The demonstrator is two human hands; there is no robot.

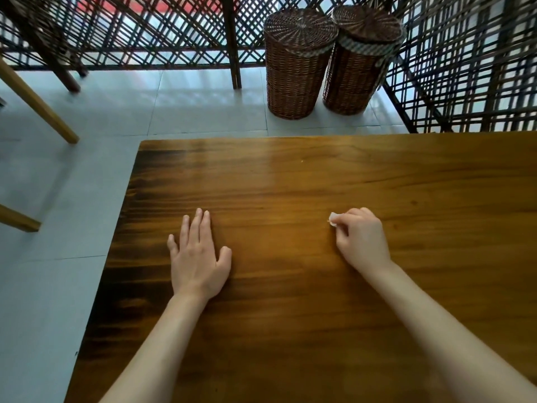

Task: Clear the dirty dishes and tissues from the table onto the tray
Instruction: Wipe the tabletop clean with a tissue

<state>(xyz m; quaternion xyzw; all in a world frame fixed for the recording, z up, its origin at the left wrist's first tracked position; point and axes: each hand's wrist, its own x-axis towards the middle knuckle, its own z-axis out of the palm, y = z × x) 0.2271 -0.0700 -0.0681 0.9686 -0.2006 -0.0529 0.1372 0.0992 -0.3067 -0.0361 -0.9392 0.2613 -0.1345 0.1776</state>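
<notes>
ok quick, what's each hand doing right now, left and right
Left hand: open, fingers straight, resting flat on the table, holding nothing.
Right hand: fingers curled, pinching a small white scrap, probably tissue.

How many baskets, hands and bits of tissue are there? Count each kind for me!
Wicker baskets: 2, one beside the other, on the floor beyond the table
Hands: 2, left hand flat on the table, right hand pinching
Tissue bits: 1, a small white tissue piece in the right fingers
Total: 5
</notes>
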